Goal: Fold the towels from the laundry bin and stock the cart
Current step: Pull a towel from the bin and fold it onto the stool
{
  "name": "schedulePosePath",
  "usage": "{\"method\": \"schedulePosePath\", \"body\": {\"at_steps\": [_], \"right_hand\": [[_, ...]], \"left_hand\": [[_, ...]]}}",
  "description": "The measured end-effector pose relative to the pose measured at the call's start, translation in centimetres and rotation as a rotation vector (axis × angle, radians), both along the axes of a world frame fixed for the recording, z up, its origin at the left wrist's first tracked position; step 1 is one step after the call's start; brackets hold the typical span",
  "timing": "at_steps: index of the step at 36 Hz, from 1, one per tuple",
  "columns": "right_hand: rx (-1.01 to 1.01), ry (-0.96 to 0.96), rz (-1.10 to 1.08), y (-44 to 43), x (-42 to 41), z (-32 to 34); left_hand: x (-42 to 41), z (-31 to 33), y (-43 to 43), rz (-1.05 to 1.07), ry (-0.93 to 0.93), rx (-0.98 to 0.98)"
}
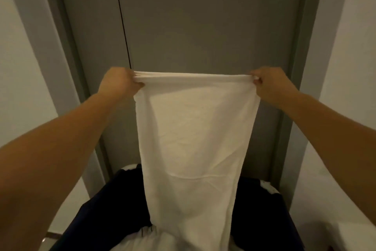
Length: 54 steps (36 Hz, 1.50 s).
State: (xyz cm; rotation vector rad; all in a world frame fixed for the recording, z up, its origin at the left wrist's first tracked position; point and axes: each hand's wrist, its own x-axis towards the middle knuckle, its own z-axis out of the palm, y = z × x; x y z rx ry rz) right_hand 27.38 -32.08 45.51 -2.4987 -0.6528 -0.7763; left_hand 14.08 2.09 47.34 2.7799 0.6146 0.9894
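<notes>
Towel [193, 139] hangs stretched between 2 hands: left hand [119, 83] and right hand [268, 82] each pinch a top corner, above the dark laundry bin [114, 206]. Folding seems just begun; next, bring both corners together evenly.

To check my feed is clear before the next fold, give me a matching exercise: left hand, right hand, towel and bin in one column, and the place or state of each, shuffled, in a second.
Column one:
1. left hand
2. right hand
3. towel
4. bin

Column two:
a. dark, under the towel's lower end
b. grips the towel's top corner on the right of the view
c. white, hangs spread between two hands
d. grips the towel's top corner on the left of the view

Pairs: 1-d, 2-b, 3-c, 4-a.
</notes>
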Motion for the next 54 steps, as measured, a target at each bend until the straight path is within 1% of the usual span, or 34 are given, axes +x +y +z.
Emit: {"method": "schedulePosePath", "body": {"at_steps": [1, 2, 4, 6, 7, 10, 11, 16, 21, 23, 25, 27, 28, 32, 36, 39, 44, 47, 51, 54], "right_hand": [[0.027, -0.038, 0.0, 0.0, 0.1, 0.1], [-0.021, -0.022, 0.005, 0.2, 0.0, 0.0], [-0.213, 0.094, 0.016, 0.6, -0.2, -1.0], [-0.253, 0.115, 0.009, 0.5, -0.2, -1.7], [-0.236, 0.099, 0.008, 0.3, -0.1, -1.7], [-0.115, 0.073, 0.008, -0.2, 0.3, -1.2], [-0.101, 0.06, 0.004, -0.4, 0.5, -0.8], [-0.072, 0.024, -0.037, -2.0, 1.2, 1.2], [-0.042, 0.016, -0.076, -5.1, 1.1, 3.3], [-0.058, -0.03, -0.128, -6.6, 0.9, 4.5], [-0.087, -0.09, -0.191, -8.2, 0.5, 5.9], [-0.082, -0.11, -0.228, -9.7, -0.1, 7.4], [-0.049, -0.106, -0.227, -10.5, -0.4, 8.0], [0.195, -0.056, -0.178, -13.8, -2.2, 10.3], [0.354, -0.012, -0.201, -17.9, -5.3, 13.1], [0.507, 0.012, -0.177, -21.5, -7.7, 15.2], [0.792, 0.029, -0.192, -26.4, -12.4, 16.6], [0.847, -0.105, -0.236, -29.7, -14.5, 16.4], [0.815, -0.241, -0.336, -33.9, -18.2, 16.0], [0.787, -0.32, -0.403, -36.8, -21.4, 15.8]], "left_hand": [[-0.2, 0.0, 0.0, 0.013, 0.039, 0.024], [-0.4, -0.3, -0.2, 0.032, 0.132, 0.074], [-0.9, -1.1, -0.1, 0.074, 0.284, 0.126], [-1.1, -1.3, -0.1, 0.073, 0.284, 0.104], [-1.0, -1.2, -0.1, 0.063, 0.237, 0.058], [-1.0, -1.2, -1.1, -0.017, 0.044, -0.261], [-1.0, -0.9, -1.6, -0.046, -0.016, -0.329], [-1.0, 1.1, -4.0, -0.153, -0.231, -0.516], [-1.1, 2.4, -7.4, -0.244, -0.407, -0.647], [-1.1, 3.5, -9.0, -0.287, -0.463, -0.677], [-1.3, 4.7, -10.6, -0.332, -0.509, -0.689], [-1.5, 5.8, -12.3, -0.37, -0.533, -0.67], [-1.6, 6.1, -13.2, -0.384, -0.538, -0.659], [-1.7, 7.8, -16.3, -0.459, -0.583, -0.645], [-2.3, 10.6, -19.3, -0.558, -0.639, -0.687], [-2.8, 12.5, -22.1, -0.656, -0.613, -0.679], [-3.9, 14.4, -26.9, -0.85, -0.573, -0.785], [-4.6, 14.7, -29.3, -0.961, -0.52, -0.865], [-5.6, 14.7, -32.5, -1.042, -0.455, -0.912], [-6.6, 14.3, -35.8, -1.075, -0.455, -0.995]]}}
